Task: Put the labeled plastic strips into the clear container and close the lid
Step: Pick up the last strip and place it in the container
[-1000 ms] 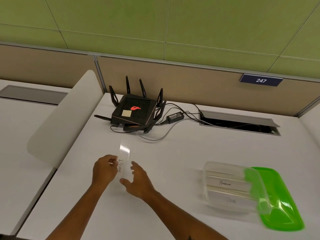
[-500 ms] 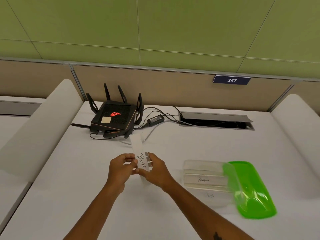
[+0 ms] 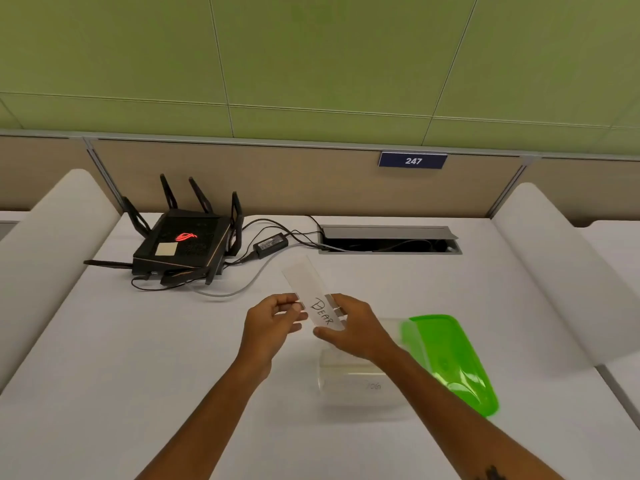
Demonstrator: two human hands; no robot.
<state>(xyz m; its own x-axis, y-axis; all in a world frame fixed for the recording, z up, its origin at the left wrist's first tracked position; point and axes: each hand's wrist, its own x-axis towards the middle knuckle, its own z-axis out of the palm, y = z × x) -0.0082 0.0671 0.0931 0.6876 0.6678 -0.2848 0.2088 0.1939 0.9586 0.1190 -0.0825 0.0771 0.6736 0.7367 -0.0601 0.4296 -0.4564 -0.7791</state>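
Head view: the strip (image 3: 316,299) marked "BEAR" is held above mid-bench, left hand (image 3: 273,323) and right hand (image 3: 349,329) fingers both pinching it.
Container (image 3: 360,379): beneath right wrist, lid (image 3: 450,358) open.
Advice: turn strip flat, lower onto stack.

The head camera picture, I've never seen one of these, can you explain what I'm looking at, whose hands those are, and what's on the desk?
No machine here: a person wears a wide-angle camera on the head, looking forward and down, so the two arms coming in from the bottom are their own. Both hands hold one frosted plastic strip marked "BEAR" above the white desk: the left hand pinches its left edge, the right hand grips its right edge and near end. Beneath the right forearm sits the clear container, already holding strips, with its green lid off, leaning at its right side. Farther back are a black router with antennas, its cables, and a desk sign reading 247.
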